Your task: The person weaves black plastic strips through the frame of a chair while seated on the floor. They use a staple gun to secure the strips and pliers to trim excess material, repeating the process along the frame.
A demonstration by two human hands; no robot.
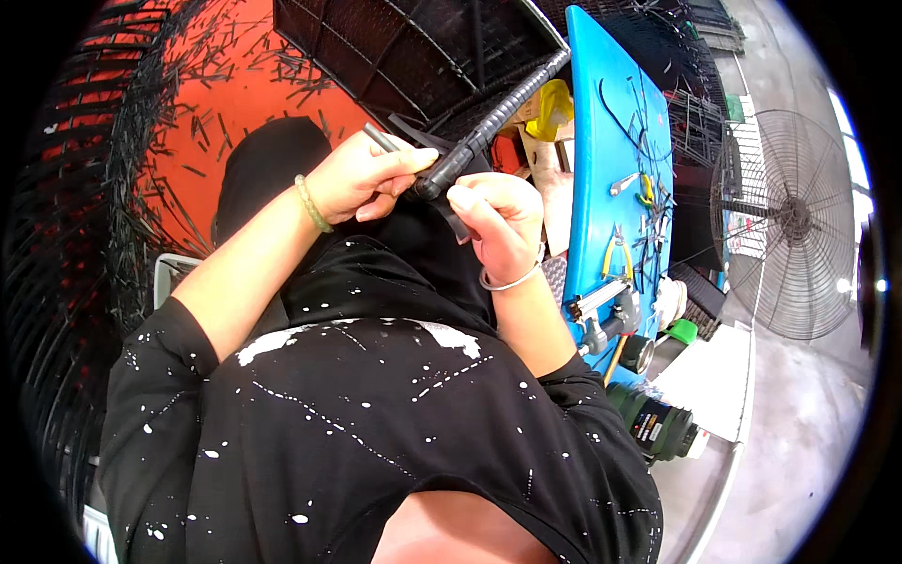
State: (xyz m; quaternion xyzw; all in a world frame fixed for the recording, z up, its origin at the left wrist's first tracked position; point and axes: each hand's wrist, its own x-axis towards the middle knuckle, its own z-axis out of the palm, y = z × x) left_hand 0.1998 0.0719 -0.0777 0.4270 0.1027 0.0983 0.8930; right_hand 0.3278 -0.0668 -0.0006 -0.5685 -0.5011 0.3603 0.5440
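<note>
Left hand (pixel 362 179), curled shut, thumb stretched along the near end of a black ribbed bar (pixel 489 127), pinching it. A small grey stick (pixel 381 138) poking out past the knuckles of that hand. A green bead band (pixel 313 204) round the left wrist.

Right hand (pixel 496 221), just right of the left one, fingers curled in, thumb on top, pinching a thin black strip (pixel 453 219) right at the bar's near end. A silver bangle (pixel 512 279) round the right wrist.

The bar itself, right in the middle, slanting from the two hands up and away to the far right, its far tip against a black wire cage (pixel 413 47).

Far left, an orange floor (pixel 225 103) with lots of small black bits scattered over it. More black wire mesh (pixel 56 254) curving down the left side.

To the right, a long blue board (pixel 601 122) with loose black ties and tools on it, yellow-handled pliers (pixel 617 252) among them. Something yellow (pixel 552 105) just left of the board. Near the board's close end, a dark green bottle (pixel 658 423) lying on its side. Further right, a big round wire fan (pixel 789 226) on grey ground.

Near, a black shirt (pixel 376 423) with white paint spots.
</note>
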